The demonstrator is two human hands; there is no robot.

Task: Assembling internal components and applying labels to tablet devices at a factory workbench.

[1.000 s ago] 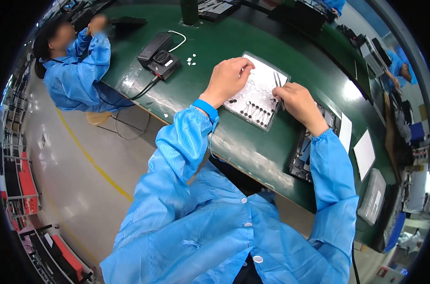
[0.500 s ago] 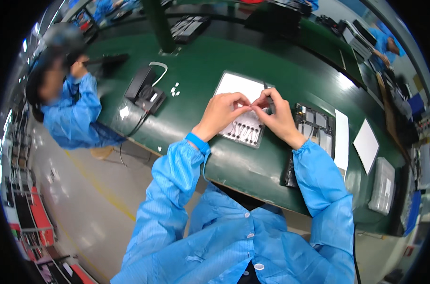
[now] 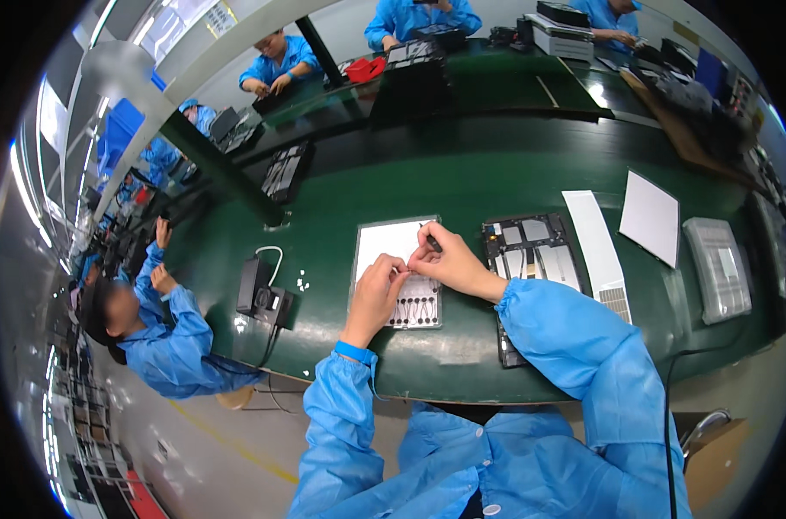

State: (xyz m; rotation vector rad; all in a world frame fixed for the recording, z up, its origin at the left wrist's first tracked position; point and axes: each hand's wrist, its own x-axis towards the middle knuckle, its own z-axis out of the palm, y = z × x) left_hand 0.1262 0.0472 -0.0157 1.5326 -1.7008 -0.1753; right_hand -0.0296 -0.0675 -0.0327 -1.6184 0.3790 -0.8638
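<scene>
My left hand point(image 3: 377, 292) and my right hand point(image 3: 447, 261) meet above a shallow clear tray point(image 3: 359, 251). The fingertips of both are pinched together; whatever is between them is too small to make out. A slim dark tool point(image 3: 432, 240) is tucked in the fingers of my right hand. White backing covers the upper part of the tray. Rows of small black round parts with thin leads point(image 3: 417, 311) lie in its near part, below my fingers. Just right of my right hand lies an opened laptop chassis point(image 3: 535, 251), its near part partly hidden by my right sleeve.
Left of the tray stand a black box-shaped device point(image 3: 256, 285) with a cable and small white bits point(image 3: 302, 281). A white strip point(image 3: 593, 246), a white sheet point(image 3: 650, 216) and a clear plastic package point(image 3: 719, 268) lie right. A green post point(image 3: 228, 173) rises behind; a co-worker point(image 3: 163, 320) sits left.
The view has shifted, bringing more of the far benches and people into sight. My hands stay pinched together over the tray. The co-worker at left has changed hand position.
</scene>
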